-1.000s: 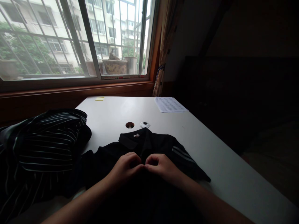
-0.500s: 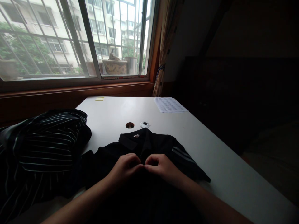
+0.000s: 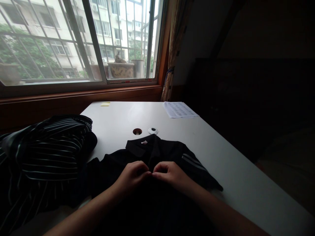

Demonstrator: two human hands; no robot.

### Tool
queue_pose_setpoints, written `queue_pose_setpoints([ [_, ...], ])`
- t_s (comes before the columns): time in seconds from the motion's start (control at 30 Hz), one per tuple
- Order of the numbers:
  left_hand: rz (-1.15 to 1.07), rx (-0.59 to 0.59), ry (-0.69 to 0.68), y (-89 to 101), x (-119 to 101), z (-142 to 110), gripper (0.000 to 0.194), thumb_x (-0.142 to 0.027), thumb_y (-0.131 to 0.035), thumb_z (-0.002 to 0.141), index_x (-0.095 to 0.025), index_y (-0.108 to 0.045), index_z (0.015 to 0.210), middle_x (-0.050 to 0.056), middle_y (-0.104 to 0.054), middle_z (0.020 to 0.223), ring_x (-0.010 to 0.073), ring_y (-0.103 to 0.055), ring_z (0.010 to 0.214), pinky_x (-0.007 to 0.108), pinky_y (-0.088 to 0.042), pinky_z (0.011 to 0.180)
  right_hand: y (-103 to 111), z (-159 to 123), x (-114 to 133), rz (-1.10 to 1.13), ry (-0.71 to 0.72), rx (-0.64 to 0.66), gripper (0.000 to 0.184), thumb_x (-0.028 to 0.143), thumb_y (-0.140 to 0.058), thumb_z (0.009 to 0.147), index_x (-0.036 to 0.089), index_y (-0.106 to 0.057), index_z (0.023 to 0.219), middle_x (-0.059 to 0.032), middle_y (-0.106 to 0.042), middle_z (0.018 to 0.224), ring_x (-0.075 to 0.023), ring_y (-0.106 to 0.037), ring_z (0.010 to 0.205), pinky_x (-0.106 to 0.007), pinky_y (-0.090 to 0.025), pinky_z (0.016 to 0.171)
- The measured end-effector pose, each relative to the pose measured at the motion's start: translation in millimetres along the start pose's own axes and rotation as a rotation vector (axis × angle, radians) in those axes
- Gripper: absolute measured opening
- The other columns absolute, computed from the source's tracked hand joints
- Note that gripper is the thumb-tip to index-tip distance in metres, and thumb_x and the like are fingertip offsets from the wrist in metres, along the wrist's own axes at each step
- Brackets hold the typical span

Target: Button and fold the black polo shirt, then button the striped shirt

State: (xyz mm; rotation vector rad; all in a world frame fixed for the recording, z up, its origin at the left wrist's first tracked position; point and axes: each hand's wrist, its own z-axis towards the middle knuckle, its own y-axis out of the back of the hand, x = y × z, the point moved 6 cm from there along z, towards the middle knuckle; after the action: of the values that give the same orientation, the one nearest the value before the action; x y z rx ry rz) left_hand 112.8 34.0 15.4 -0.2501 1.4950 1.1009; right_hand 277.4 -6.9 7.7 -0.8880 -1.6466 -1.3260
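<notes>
Shirt [image 3: 170, 151] seen in black, its sleeve [image 3: 200, 173] marked with grey stripes. Heaped cloth [image 3: 50, 160] lined with white stripes on black. Table [image 3: 221, 154] finished in white; note [image 3: 105, 104] coloured pale yellow.

The changes are slight and come with a small shift of the head's view. On the surface [image 3: 214, 137], the sheets of paper [image 3: 180, 110], the yellow note [image 3: 105, 104], the round hole [image 3: 137, 131] and the white ring [image 3: 150, 132] beside it now show a touch farther right and a hair higher than before. The black shirt [image 3: 171, 148] has shifted the same way in view, most plainly at the tip of its right-hand sleeve, and the striped cloth [image 3: 50, 164] also appears farther right. Where the left fingers [image 3: 144, 176] and right fingers [image 3: 159, 176] meet, their tips show slightly higher.
</notes>
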Motion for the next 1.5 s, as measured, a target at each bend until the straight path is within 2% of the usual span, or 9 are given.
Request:
queue_pose_setpoints([
  [0.77, 0.007, 0.009, -0.045, -1.4, -2.1, 1.2, 0.012, -0.025, -0.064, 0.088, -0.015, -0.068, 0.084, 0.004, -0.067, 0.080, 0.0153, -0.062, 0.072, 0.024, -0.045, 0.066, 0.5, 0.9, 2.1, 0.042, -0.008, -0.003, 0.021, 0.037, -0.073, 0.079, 0.016, -0.074, 0.082, -0.0020, -0.071, 0.078, -0.0172, -0.063, 0.075, -0.025, -0.044, 0.066],
  [1.5, 0.040, -0.003, -0.027, -0.2, -2.1, 1.8, 0.016, -0.029, -0.063, 0.089, -0.015, -0.069, 0.083, 0.004, -0.069, 0.079, 0.0153, -0.063, 0.072, 0.024, -0.045, 0.066, 1.6, -1.2, 5.9, 0.035, -0.014, -0.016, 0.022, 0.038, -0.071, 0.080, 0.016, -0.074, 0.082, -0.0017, -0.070, 0.076, -0.0164, -0.062, 0.073, -0.025, -0.042, 0.064],
])
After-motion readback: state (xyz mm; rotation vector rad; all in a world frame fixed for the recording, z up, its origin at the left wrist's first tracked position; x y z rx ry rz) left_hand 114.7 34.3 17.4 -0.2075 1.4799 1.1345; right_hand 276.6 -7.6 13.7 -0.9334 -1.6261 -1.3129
